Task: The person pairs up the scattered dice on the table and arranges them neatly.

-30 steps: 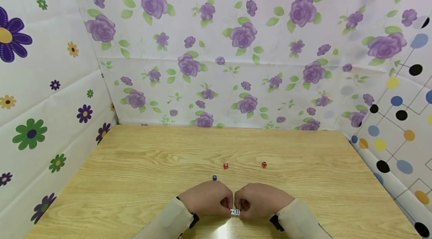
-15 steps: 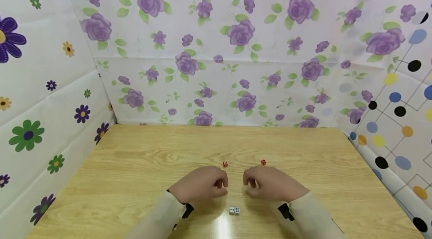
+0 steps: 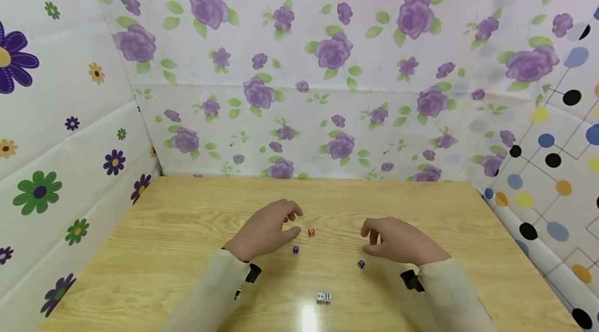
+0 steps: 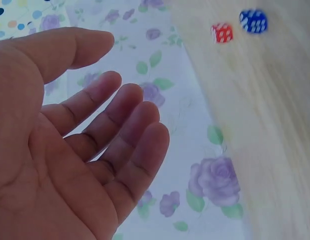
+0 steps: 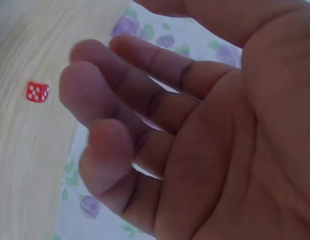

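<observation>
My left hand (image 3: 268, 230) is held over the table, fingers loosely bent and thumb apart, holding nothing. Just right of its thumb lies a red die (image 3: 311, 232), with a blue die (image 3: 296, 250) nearer me. In the left wrist view a red die (image 4: 222, 33) and a blue die (image 4: 253, 21) lie beyond the fingertips. The right hand (image 3: 403, 241), loosely curved, holds nothing either, and another blue die (image 3: 361, 264) sits in front of it. A red die (image 5: 38, 92) shows past its fingers in the right wrist view. In the head view the second red die is hidden, apparently by this hand.
Two white dice (image 3: 324, 298) stand side by side near the front of the wooden table (image 3: 201, 207). Patterned cloth walls close off the back (image 3: 299, 113), left (image 3: 89, 165) and right (image 3: 561, 186).
Both hands have left the pair of white dice, moving forward and apart. The two blue dice are now uncovered, while the right red die has become hidden in the head view.
</observation>
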Action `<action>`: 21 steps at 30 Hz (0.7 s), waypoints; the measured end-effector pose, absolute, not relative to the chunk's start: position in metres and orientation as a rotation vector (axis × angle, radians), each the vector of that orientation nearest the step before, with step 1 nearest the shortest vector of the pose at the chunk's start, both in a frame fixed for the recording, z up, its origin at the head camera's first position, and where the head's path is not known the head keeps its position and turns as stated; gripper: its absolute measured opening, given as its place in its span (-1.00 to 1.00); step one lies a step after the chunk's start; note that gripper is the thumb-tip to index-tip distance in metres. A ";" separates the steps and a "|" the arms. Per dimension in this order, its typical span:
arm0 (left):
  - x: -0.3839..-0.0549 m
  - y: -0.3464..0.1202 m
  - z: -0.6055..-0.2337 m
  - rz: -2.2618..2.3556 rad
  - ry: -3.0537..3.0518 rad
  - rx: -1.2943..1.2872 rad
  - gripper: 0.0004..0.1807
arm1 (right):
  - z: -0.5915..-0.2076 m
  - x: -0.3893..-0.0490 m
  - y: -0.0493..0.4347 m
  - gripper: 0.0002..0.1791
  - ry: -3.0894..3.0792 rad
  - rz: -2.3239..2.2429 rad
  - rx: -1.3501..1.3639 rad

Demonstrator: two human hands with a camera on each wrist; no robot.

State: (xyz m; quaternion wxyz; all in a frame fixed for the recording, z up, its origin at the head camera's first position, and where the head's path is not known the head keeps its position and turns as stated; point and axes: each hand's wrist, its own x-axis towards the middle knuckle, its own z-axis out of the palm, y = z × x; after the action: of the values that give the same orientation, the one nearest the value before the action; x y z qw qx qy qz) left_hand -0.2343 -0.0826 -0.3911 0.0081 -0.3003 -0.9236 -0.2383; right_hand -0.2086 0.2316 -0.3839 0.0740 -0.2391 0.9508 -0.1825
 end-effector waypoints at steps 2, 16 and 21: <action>-0.236 -0.084 -0.390 -0.753 -2.902 -0.917 -0.68 | -0.383 -0.209 0.232 -0.78 2.853 -0.557 -0.679; -0.241 -0.089 -0.407 -0.685 -3.049 -0.892 -0.72 | -0.391 -0.208 0.229 -0.85 2.820 -0.483 -0.526; -0.241 -0.090 -0.412 -0.729 -3.145 -0.878 -0.66 | -0.399 -0.209 0.225 -0.90 2.757 -0.489 -0.544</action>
State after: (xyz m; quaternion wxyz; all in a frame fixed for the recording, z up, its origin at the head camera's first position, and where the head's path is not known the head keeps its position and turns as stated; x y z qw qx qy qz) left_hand -0.2414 -0.0899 -0.4121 -0.1019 -0.2611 -0.9351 -0.2167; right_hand -0.2088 0.2246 -0.3993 0.1443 -0.1887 0.9564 -0.1697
